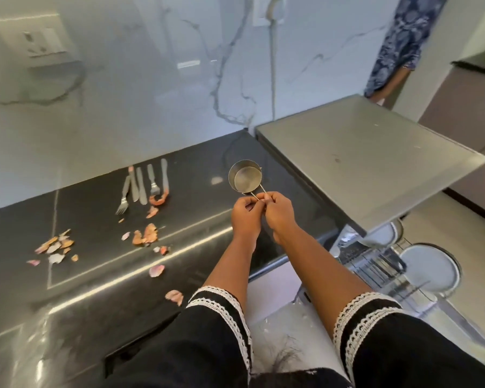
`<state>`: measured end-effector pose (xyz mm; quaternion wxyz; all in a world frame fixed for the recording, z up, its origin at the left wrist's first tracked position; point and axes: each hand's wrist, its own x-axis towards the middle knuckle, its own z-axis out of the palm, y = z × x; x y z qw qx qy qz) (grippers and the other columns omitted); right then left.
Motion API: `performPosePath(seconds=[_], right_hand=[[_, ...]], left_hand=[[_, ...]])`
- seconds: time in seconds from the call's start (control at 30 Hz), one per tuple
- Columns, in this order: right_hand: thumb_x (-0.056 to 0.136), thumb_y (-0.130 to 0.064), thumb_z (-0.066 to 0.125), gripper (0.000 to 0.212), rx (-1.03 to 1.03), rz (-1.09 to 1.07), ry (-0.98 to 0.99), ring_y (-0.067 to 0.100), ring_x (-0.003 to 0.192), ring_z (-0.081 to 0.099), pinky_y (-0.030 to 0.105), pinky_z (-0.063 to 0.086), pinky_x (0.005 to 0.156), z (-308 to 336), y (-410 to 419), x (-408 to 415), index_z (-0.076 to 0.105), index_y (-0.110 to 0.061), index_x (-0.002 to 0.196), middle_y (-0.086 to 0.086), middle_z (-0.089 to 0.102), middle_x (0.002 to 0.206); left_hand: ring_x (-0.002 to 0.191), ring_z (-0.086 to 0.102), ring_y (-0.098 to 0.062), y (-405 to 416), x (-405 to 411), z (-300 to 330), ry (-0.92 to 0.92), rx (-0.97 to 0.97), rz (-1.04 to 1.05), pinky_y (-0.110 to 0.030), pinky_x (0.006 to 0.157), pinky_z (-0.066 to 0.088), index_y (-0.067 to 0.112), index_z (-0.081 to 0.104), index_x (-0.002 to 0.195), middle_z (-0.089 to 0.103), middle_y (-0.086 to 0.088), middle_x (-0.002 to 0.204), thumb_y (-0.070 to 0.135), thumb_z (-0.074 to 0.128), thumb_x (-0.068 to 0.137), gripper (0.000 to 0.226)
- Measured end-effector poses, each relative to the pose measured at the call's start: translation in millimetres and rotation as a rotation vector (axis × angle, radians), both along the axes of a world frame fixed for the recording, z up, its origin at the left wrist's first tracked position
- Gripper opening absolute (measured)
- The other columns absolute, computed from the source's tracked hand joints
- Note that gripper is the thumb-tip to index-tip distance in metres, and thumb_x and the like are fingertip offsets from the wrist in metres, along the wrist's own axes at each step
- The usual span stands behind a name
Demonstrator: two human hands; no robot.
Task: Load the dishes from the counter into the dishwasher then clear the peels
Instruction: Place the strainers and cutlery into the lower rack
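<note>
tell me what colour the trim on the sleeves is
White lace trim on black sleeves, clearest in the head view.

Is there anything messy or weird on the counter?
Yes. Pinkish peels lie scattered over the dark counter, some right against the cutlery. One piece sits near the front edge. Nothing looks broken or spilled.

Two forks (123,198), three knives (141,186), one steel cup (245,176) (peels (146,236) scattered, too many to count).

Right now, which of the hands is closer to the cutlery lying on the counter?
Left. The left hand is the one on the cutlery's side, across a stretch of counter; the right hand sits just beyond it, farther off.
</note>
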<state>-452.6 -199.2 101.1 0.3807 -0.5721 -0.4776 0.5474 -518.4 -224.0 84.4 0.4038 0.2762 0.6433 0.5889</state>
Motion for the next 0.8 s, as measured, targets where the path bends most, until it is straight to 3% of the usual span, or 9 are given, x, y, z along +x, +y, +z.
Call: performPosePath(seconds=[0.1,0.3,0.4,0.53,0.63,0.7,0.8], right_hand=[[0.1,-0.01,0.041,0.025,0.008,-0.1,-0.015,0.014,0.091,0.062,0.023,0.052,0.075,2,19,52,0.066,-0.016,0.098,0.001,0.066,0.095],[0.097,-0.006,0.041,0.026,0.069,-0.236,-0.107,0.024,0.096,0.064,0.035,0.054,0.084,0,43,168,0.067,-0.013,0.098,0.007,0.069,0.1],[0.099,-0.007,0.041,0.025,0.046,-0.344,-0.082,0.026,0.098,0.065,0.04,0.055,0.089,-8,48,224,0.064,-0.017,0.096,0.009,0.068,0.102],[0.1,-0.009,0.041,0.024,0.009,-0.479,-0.089,0.026,0.097,0.065,0.041,0.055,0.088,-22,49,299,0.064,-0.014,0.104,0.009,0.068,0.103],[0.1,-0.008,0.041,0.025,-0.025,-0.576,-0.074,0.023,0.089,0.064,0.036,0.055,0.08,-33,45,346,0.065,-0.015,0.101,0.008,0.068,0.097],[0.098,-0.007,0.042,0.026,-0.048,-0.649,-0.091,0.024,0.09,0.065,0.04,0.056,0.082,-46,41,370,0.065,-0.019,0.096,0.009,0.069,0.097],[0.095,-0.004,0.042,0.027,-0.115,-0.701,-0.088,0.024,0.086,0.064,0.045,0.055,0.083,-73,38,395,0.065,-0.017,0.093,0.009,0.069,0.094]], left_hand=[[0.088,0.069,-0.021,25,49,1,0.049,0.014,-0.099,-0.036,0.078,0.059,0.012,0.065,0.098,0.07,-0.007,0.093,0.016,0.066,0.087,0.011],[0.087,0.068,-0.025,61,160,-5,0.086,0.081,-0.228,-0.038,0.077,0.057,0.011,0.064,0.09,0.069,-0.012,0.091,0.012,0.069,0.084,0.008],[0.082,0.066,-0.02,76,213,-13,0.165,0.112,-0.349,-0.03,0.073,0.054,0.01,0.064,0.09,0.069,-0.011,0.089,0.012,0.07,0.083,0.009],[0.075,0.06,-0.013,89,287,-23,0.279,0.119,-0.519,-0.008,0.062,0.042,0.012,0.062,0.087,0.066,-0.008,0.086,0.016,0.069,0.084,0.009],[0.072,0.058,-0.009,90,339,-35,0.274,0.107,-0.608,-0.012,0.063,0.042,0.013,0.061,0.083,0.064,-0.004,0.081,0.015,0.068,0.085,0.008],[0.066,0.055,-0.005,89,365,-46,0.278,0.083,-0.687,-0.013,0.059,0.04,0.016,0.058,0.077,0.06,0.002,0.073,0.013,0.066,0.086,0.013],[0.074,0.058,-0.013,90,390,-74,0.315,0.009,-0.791,-0.024,0.066,0.042,0.011,0.062,0.087,0.063,-0.003,0.083,0.019,0.065,0.088,0.008]])
